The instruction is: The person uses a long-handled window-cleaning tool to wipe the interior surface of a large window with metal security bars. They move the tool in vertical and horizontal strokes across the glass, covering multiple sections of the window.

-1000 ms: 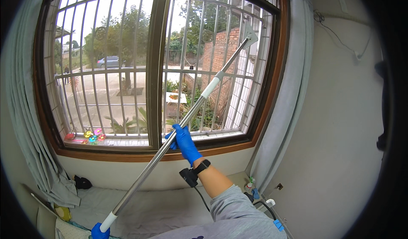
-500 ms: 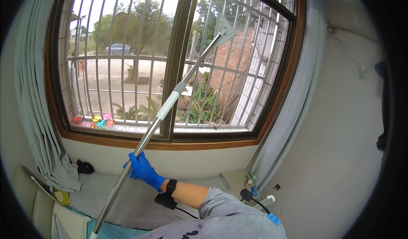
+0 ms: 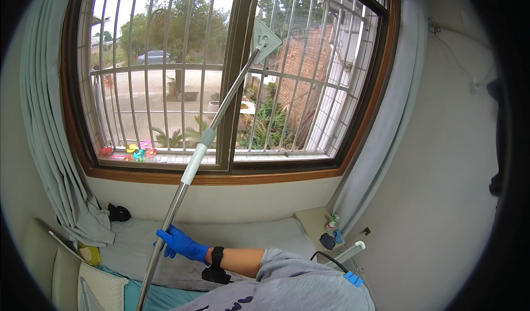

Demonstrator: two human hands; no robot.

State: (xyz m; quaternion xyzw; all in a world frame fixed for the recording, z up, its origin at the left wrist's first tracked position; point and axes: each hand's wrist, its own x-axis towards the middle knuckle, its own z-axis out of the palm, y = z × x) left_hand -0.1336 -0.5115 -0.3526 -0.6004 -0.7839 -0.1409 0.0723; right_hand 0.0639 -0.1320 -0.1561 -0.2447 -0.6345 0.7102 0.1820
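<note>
- Below the wooden window frame (image 3: 276, 179), your right hand (image 3: 180, 243) wraps the metal pole (image 3: 197, 156); left hand out of view.
- Pole's long axis slants up and rightward from your grip, triangular head (image 3: 267, 41) beside the middle bar (image 3: 241, 24).

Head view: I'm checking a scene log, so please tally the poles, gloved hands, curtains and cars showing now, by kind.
Long-handled pole: 1
Blue-gloved right hand: 1
Curtains, left one and right one: 2
Car outside: 1
Total: 5
</note>
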